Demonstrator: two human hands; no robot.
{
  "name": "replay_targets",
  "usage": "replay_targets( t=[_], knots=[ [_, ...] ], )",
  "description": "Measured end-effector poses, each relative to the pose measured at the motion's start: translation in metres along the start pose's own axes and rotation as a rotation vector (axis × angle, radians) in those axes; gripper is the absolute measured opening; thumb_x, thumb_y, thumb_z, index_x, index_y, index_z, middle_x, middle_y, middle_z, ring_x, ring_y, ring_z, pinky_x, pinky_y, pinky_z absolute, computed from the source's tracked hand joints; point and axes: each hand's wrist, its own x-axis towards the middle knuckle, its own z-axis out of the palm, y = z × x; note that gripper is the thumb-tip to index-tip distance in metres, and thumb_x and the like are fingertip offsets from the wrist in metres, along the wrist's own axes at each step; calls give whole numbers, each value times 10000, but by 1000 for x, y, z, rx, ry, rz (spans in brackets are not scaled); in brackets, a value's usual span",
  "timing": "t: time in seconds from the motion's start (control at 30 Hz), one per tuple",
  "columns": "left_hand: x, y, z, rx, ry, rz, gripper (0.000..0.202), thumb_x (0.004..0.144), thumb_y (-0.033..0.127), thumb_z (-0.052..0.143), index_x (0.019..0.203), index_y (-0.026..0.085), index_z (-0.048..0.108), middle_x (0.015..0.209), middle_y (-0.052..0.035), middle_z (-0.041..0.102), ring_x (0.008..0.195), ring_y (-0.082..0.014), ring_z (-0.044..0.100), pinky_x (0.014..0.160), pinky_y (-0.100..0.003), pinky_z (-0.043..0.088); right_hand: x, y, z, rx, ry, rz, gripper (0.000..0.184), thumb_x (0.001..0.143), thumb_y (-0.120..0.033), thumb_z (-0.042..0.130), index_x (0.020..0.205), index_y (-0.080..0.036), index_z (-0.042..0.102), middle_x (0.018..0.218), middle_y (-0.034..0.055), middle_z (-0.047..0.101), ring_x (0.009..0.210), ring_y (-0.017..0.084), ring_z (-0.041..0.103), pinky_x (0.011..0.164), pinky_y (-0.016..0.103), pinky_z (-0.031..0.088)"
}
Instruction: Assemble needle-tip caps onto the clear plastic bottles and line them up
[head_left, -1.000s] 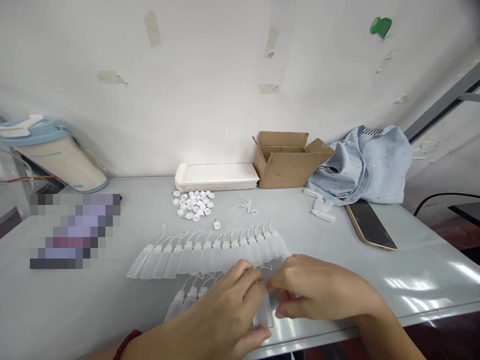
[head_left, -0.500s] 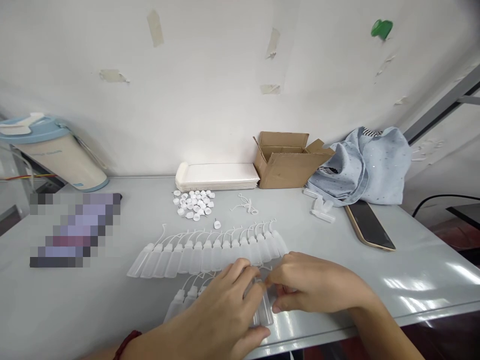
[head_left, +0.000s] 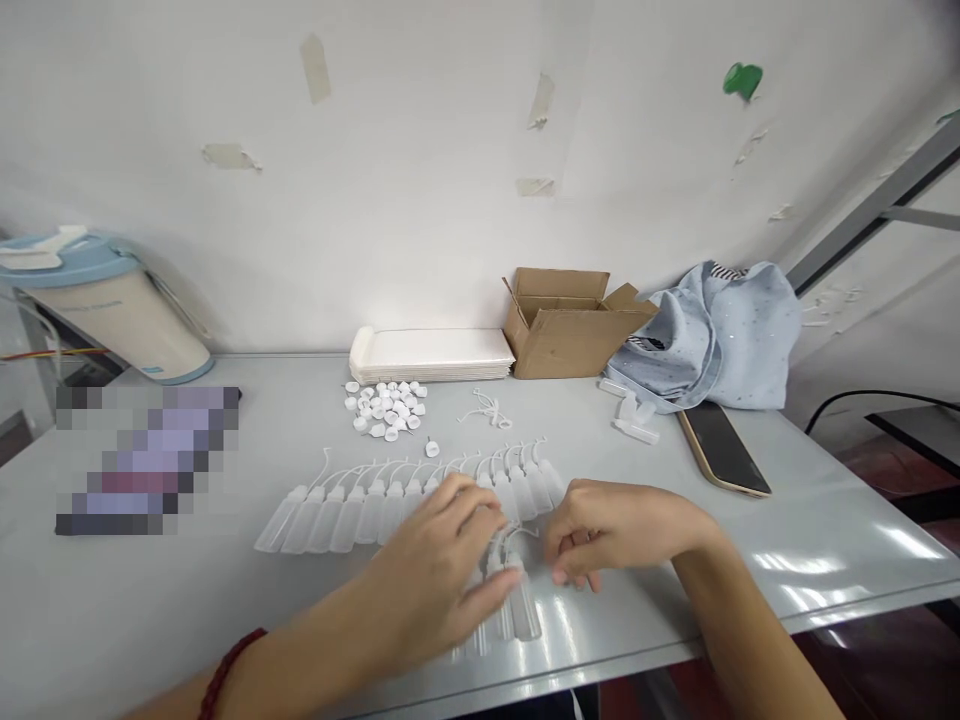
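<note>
My left hand (head_left: 439, 560) is over the front row of small clear squeeze bottles (head_left: 527, 608). Its thumb is spread from the bent fingers, the thumb tip at the row's right end, and it hides most of that row; I cannot tell whether it presses on the bottles. Just right of the row is my right hand (head_left: 604, 530), its fingers curled in and nothing visible in them. Behind lies a longer row of translucent squeeze bottles (head_left: 349, 520), thin tethers curving from their necks. Farther back are a pile of small white caps (head_left: 390, 408) and a single cap (head_left: 432, 449).
Some loose white tethers (head_left: 491, 408) lie by the caps. Along the wall stand a stack of white sleeves (head_left: 435, 350), a cardboard box (head_left: 574, 340) and a blue cloth bag (head_left: 750, 335). Clear tubes (head_left: 636, 418) and a phone (head_left: 724, 450) lie right; a tumbler (head_left: 127, 310) leans left.
My left hand has shifted slightly up and left, uncovering more front-row bottles at the right end. My right hand has drawn away from that end. The camera view has shifted slightly.
</note>
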Motion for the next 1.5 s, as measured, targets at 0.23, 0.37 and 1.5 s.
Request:
replay_targets(
  t=[0.23,0.37,1.5],
  knots=[
    [48,-50,-19,175,-14,-176,179,891,194,443,917,149,614,922,-83,653,972,-252,542,780,-372,494,-34,27,-32,55,424,214,254,840,-348,531,732,-147,644,694,37,679,592,137,630,554,226,457],
    [83,-72,-15,216,0,-145,204,846,165,458,888,136,656,883,-103,648,940,-274,538,784,-397,473,-49,51,-47,-235,978,601,140,794,-221,525,762,-146,639,776,81,685,688,198,635,575,270,442],
    [1,-21,-19,-264,461,-199,98,834,123,579,817,182,656,809,-7,696,703,-123,634,640,-232,526,40,-18,44,226,706,-433,212,803,-219,665,1014,-218,639,980,38,626,845,141,600,717,275,529]
  ],
)
